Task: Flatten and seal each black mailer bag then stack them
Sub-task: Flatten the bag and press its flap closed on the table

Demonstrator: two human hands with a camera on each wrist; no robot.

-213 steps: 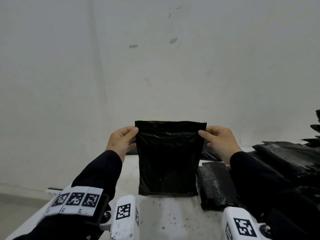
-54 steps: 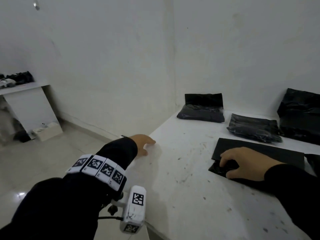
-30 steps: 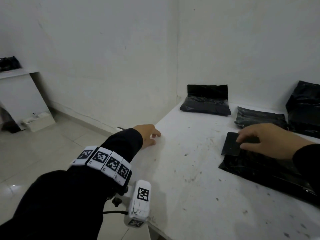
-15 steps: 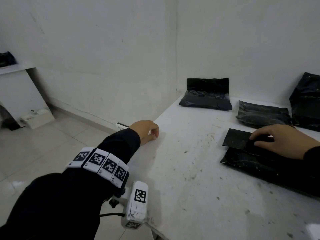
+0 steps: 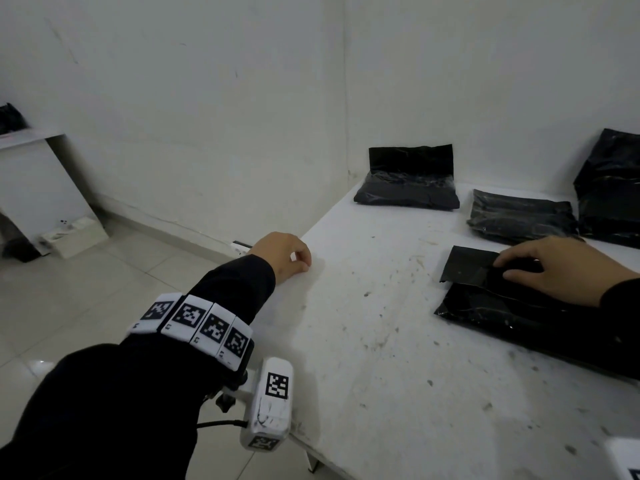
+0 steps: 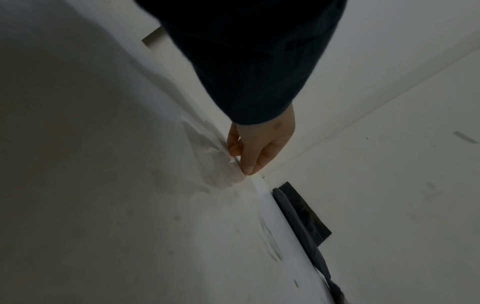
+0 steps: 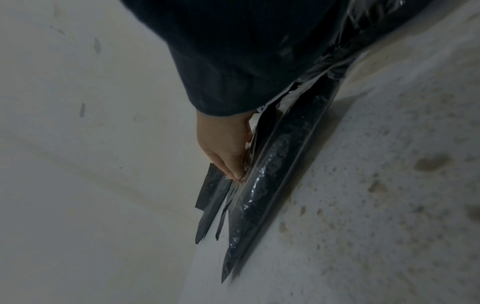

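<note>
A black mailer bag [image 5: 491, 306] lies flat on the white table [image 5: 381, 375] at the right, its flap [image 5: 464, 268] folded over the body. My right hand [image 5: 512, 268] rests on that flap, its fingers pressing down; the right wrist view shows the right hand [image 7: 233, 168] flat against the bag [image 7: 259, 195]. My left hand [image 5: 294, 261] is at the table's left edge with curled fingers, thumb and forefinger together. In the left wrist view the left hand [image 6: 241, 160] pinches a thin clear strip [image 6: 207, 158] against the edge.
A stack of black mailers [image 5: 408, 192] sits in the back corner against the wall. Another mailer [image 5: 519, 216] lies beside it, and a taller black pile [image 5: 613, 188] stands far right. The tiled floor [image 5: 104, 289] drops off left of the table.
The flap went from open to folded over the bag, and my right hand slid rightward along it. My left hand's fingers curled together at the table's edge.
</note>
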